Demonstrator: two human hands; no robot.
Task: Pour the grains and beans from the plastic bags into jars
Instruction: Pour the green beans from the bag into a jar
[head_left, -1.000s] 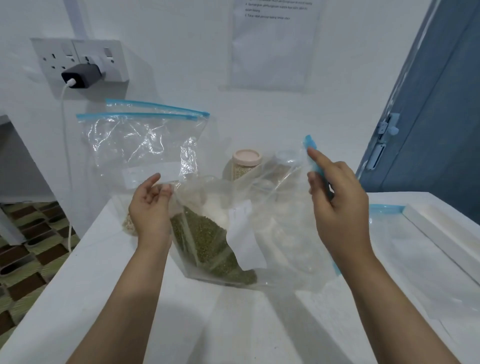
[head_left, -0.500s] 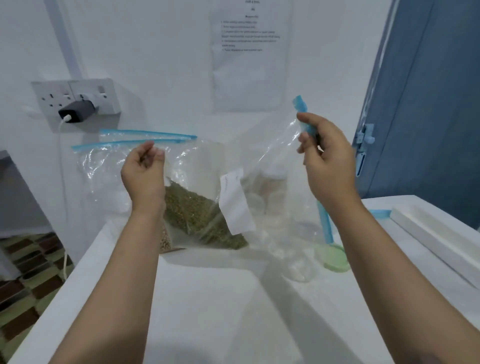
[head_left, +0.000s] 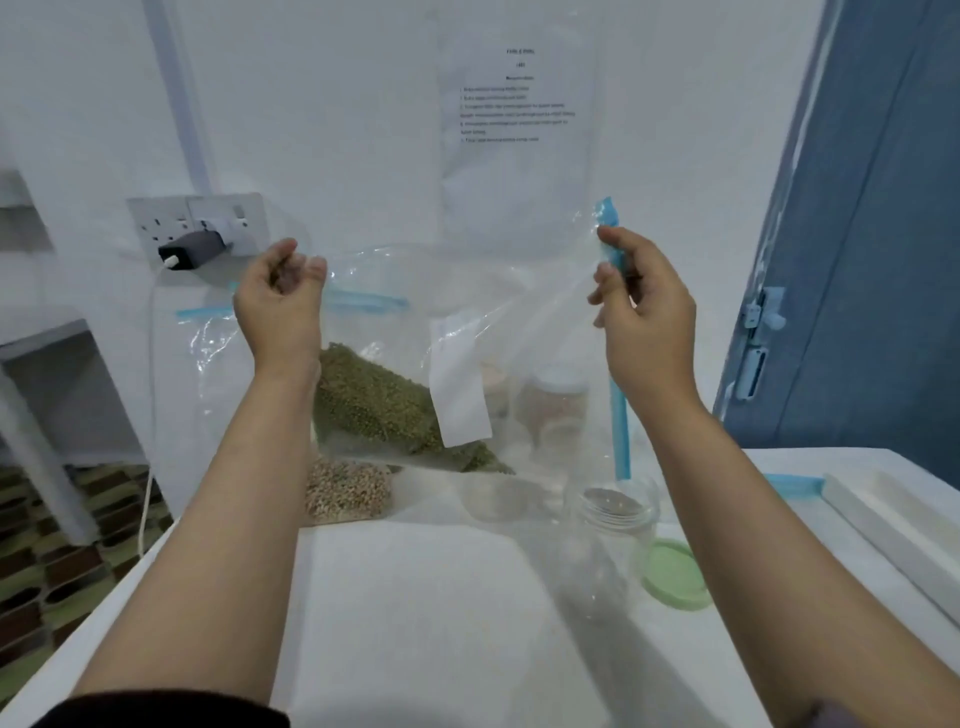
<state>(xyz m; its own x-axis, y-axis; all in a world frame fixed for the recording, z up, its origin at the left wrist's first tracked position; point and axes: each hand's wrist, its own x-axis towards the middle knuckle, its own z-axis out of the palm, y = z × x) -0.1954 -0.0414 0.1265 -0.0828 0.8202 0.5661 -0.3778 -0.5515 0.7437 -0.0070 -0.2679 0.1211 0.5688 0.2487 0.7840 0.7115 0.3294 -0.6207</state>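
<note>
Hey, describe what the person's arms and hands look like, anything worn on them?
Both forearms are bare. The left hand and right hand show no gloves, rings or watch. A dark sleeve edge shows at the left upper arm, and a greyish one at the right.

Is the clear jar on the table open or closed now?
Open. The clear jar shows a bare threaded mouth, and the green lid lies flat on the table beside it.

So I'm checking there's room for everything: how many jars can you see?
3: an open empty jar by the green lid, and two blurred behind the held bag, a clear jar and another. More may be hidden.
</note>
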